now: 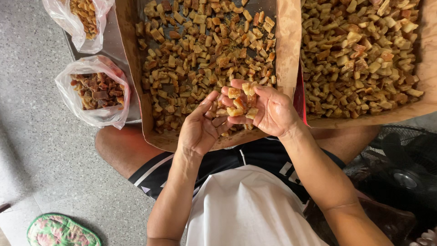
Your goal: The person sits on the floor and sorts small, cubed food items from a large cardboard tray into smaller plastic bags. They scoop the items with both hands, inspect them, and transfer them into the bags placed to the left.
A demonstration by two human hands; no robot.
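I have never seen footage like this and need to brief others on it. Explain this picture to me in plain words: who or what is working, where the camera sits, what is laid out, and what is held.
There is no machine here. A seated person works with two bare hands, and the single camera is worn on their head, looking straight down over their lap.

The right hand is cupped palm up and holds a small heap of golden-brown food cubes. The left hand lies against it, fingers touching the heap.

Beneath the hands sits a paper-lined tray spread with the same cubes. A second tray, more thickly filled, stands to its right. To the left are two open plastic bags: the nearer bag holds darker brown pieces, the farther bag paler ones. All rest on a speckled grey floor. A flowered cloth pad lies at the bottom left, and a dark fan stands at the right.
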